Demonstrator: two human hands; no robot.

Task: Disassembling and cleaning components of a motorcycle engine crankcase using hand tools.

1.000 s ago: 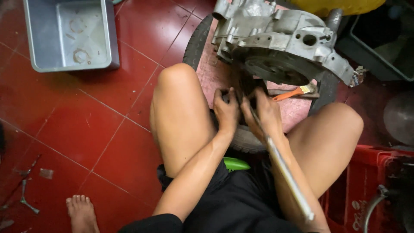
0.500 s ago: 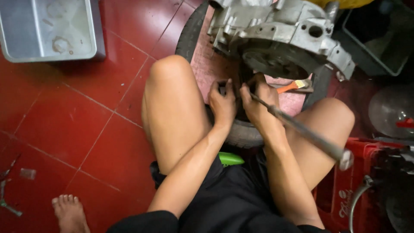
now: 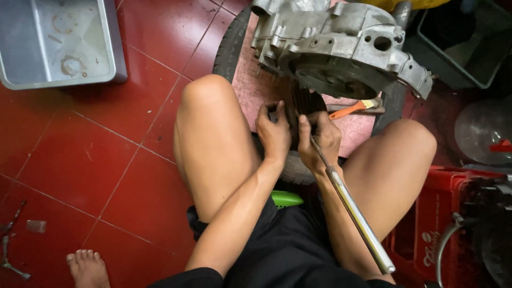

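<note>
The person sits on a red tiled floor (image 3: 106, 160) with both hands between the knees. The right hand (image 3: 319, 140) is closed around a long grey metal bar (image 3: 352, 213) that slants back toward the right thigh. The left hand (image 3: 274, 133) is curled beside it, fingers bent on a small dark part that is hard to make out. Just above them, a large grey cast-metal engine casing (image 3: 341, 48) rests on a black rubber tyre (image 3: 230, 45). An orange-handled brush (image 3: 354, 108) lies near the casing, and a grey metal tray (image 3: 58, 42) sits well apart to the left.
</note>
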